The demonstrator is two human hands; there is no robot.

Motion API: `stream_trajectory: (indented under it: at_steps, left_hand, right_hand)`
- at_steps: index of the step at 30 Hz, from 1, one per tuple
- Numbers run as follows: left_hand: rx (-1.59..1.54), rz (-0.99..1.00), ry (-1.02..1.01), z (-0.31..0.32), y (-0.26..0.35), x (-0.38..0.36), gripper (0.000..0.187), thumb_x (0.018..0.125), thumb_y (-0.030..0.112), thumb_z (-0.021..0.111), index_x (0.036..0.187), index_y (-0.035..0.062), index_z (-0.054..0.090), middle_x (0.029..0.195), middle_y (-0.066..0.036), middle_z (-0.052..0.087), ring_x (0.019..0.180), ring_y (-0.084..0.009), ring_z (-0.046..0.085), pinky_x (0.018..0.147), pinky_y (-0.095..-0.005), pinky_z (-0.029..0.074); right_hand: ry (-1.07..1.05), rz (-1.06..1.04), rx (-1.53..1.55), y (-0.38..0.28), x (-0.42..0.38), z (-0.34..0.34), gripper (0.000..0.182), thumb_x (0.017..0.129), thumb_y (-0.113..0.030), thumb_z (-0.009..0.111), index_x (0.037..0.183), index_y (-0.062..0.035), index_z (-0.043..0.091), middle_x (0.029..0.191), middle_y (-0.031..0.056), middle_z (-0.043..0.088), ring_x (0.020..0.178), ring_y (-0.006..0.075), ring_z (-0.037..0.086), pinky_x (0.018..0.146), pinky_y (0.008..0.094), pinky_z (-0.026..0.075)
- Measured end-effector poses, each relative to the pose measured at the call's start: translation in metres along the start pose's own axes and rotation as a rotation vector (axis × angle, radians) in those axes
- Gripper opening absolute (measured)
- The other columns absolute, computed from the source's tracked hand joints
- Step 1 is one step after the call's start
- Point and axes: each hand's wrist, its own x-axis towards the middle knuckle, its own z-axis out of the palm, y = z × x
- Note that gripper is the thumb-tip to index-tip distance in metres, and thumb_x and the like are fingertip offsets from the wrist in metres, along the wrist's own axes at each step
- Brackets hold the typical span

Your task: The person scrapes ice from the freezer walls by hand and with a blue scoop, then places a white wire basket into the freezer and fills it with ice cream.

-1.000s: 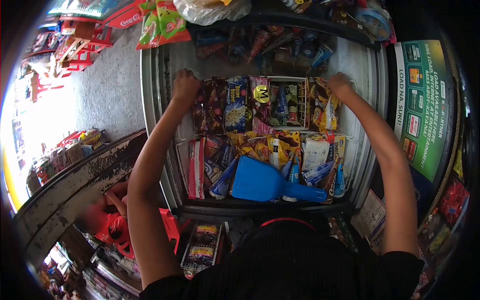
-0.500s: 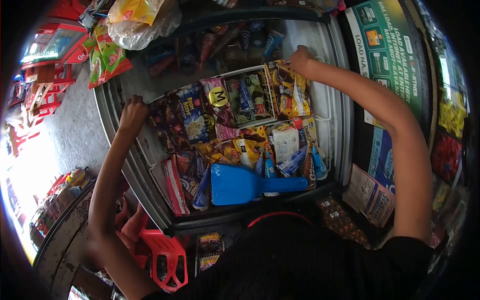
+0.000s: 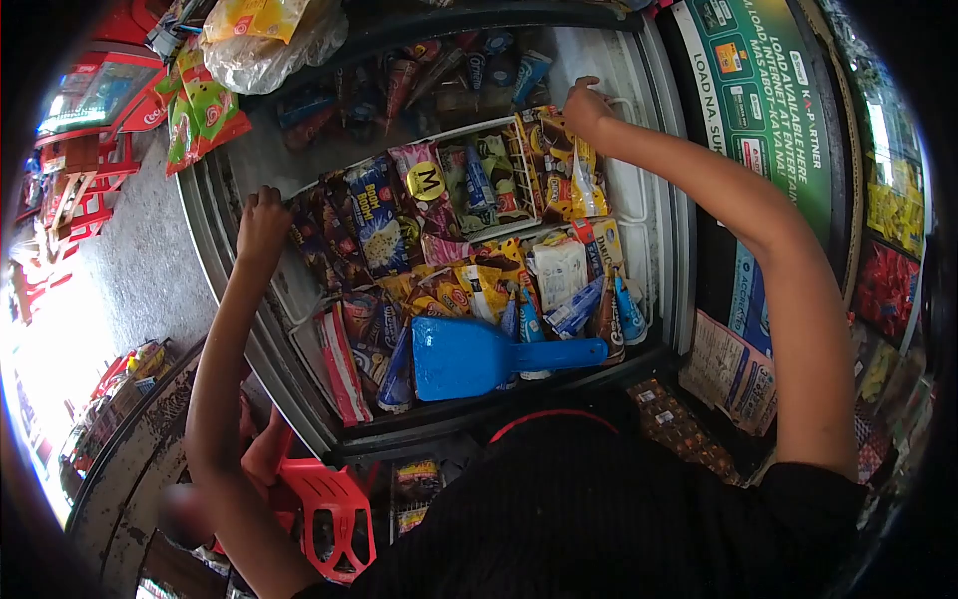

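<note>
My left hand point(image 3: 263, 228) is closed at the left end of a white wire basket point(image 3: 504, 229) inside an open chest freezer. At the basket's far right corner my right hand point(image 3: 589, 110) is closed too, its fingertips partly hidden. Wrapped ice creams fill the basket, among them a blue Boom Boom pack point(image 3: 381, 228) and a pink pack with a yellow M point(image 3: 427, 185). Nearer to me, a blue plastic scoop point(image 3: 459, 359) lies on more ice creams and cones point(image 3: 629, 311).
More cones point(image 3: 399, 92) lie deep in the back of the freezer. The freezer's rim point(image 3: 679, 200) surrounds the opening. Bagged goods point(image 3: 269, 50) hang at the upper left. A green sign point(image 3: 758, 100) stands on the right, a red chair point(image 3: 334, 514) below left.
The view has shifted slightly, so the freezer and its contents appear a little higher and further left. Both hands keep their places at the basket's ends.
</note>
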Motion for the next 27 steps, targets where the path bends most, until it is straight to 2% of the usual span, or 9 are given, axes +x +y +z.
stream_trajectory:
  at_steps: [9,11,14,15,17,18,21,25,27]
  left_hand:
    - [-0.032,-0.208,0.030,0.003,0.026,-0.001,0.015,0.070,0.016,0.056,0.076,0.0071,0.066,0.092,-0.008,0.054,0.095,-0.0224,0.048,0.082,-0.0341,0.039]
    - [-0.063,-0.273,0.067,0.002,0.028,-0.002,0.018,0.070,0.019,0.057,0.078,0.0055,0.066,0.093,-0.009,0.053,0.095,-0.0234,0.048,0.086,-0.0361,0.037]
    - [-0.064,-0.279,0.120,0.002,0.029,-0.006,0.024,0.070,0.022,0.059,0.082,0.0029,0.064,0.093,-0.009,0.052,0.095,-0.0236,0.048,0.088,-0.0372,0.036]
    - [-0.059,-0.281,0.116,0.004,0.029,-0.006,0.024,0.070,0.022,0.059,0.082,0.0029,0.064,0.093,-0.009,0.052,0.095,-0.0236,0.048,0.088,-0.0372,0.036]
    - [-0.047,-0.283,0.103,0.005,0.030,-0.005,0.028,0.069,0.023,0.061,0.085,0.0007,0.063,0.093,-0.009,0.052,0.095,-0.0238,0.048,0.089,-0.0378,0.035]
    - [-0.044,-0.289,0.105,0.005,0.028,-0.004,0.028,0.069,0.023,0.061,0.085,0.0007,0.063,0.093,-0.009,0.052,0.095,-0.0238,0.048,0.089,-0.0378,0.035]
    - [-0.152,-0.298,0.121,0.000,0.029,-0.005,0.027,0.068,0.022,0.061,0.085,0.0003,0.062,0.093,-0.010,0.052,0.095,-0.0240,0.048,0.090,-0.0372,0.034]
    - [-0.182,-0.359,0.122,-0.006,0.030,-0.005,0.021,0.070,0.015,0.058,0.084,0.0003,0.062,0.092,-0.010,0.053,0.095,-0.0242,0.048,0.087,-0.0360,0.036]
    - [-0.168,-0.365,0.143,0.002,0.031,-0.004,0.020,0.070,0.013,0.057,0.084,0.0005,0.063,0.092,-0.010,0.054,0.096,-0.0243,0.048,0.086,-0.0355,0.036]
  right_hand:
    - [-0.034,0.135,-0.342,-0.026,0.004,0.007,0.012,0.072,-0.003,0.056,0.079,-0.0057,0.065,0.069,0.0118,0.063,0.056,0.0242,0.052,0.067,0.0451,0.045]
    - [-0.065,0.154,-0.253,-0.028,-0.010,0.001,0.024,0.076,-0.013,0.051,0.093,-0.0004,0.064,0.080,0.0160,0.061,0.078,0.0278,0.053,0.076,0.0470,0.041]
    - [-0.075,0.168,-0.099,-0.022,-0.019,-0.006,0.027,0.078,-0.015,0.051,0.097,-0.0009,0.063,0.091,0.0121,0.058,0.091,0.0278,0.049,0.079,0.0475,0.040]
    - [-0.070,0.169,-0.097,-0.026,-0.020,-0.004,0.027,0.078,-0.015,0.051,0.097,-0.0009,0.063,0.091,0.0121,0.058,0.091,0.0278,0.049,0.079,0.0475,0.040]
    - [0.264,0.430,0.153,-0.030,-0.025,0.002,0.021,0.075,-0.014,0.056,0.093,-0.0067,0.065,0.096,0.0096,0.053,0.096,0.0283,0.047,0.080,0.0501,0.039]
    - [0.234,0.433,0.221,-0.030,-0.026,0.004,0.025,0.077,-0.020,0.054,0.095,-0.0076,0.066,0.100,0.0073,0.051,0.097,0.0268,0.046,0.079,0.0480,0.039]
    - [0.295,0.361,0.292,-0.025,-0.028,0.013,0.024,0.078,-0.019,0.052,0.094,-0.0090,0.066,0.098,0.0053,0.051,0.096,0.0248,0.046,0.080,0.0446,0.039]
    - [0.295,0.411,0.329,-0.028,-0.031,0.010,0.024,0.077,-0.020,0.052,0.093,-0.0101,0.067,0.099,0.0043,0.051,0.098,0.0231,0.045,0.079,0.0416,0.038]
    - [0.438,0.498,0.357,-0.034,-0.029,0.016,0.020,0.075,-0.019,0.053,0.085,-0.0112,0.068,0.097,0.0020,0.053,0.097,0.0201,0.046,0.080,0.0392,0.037]
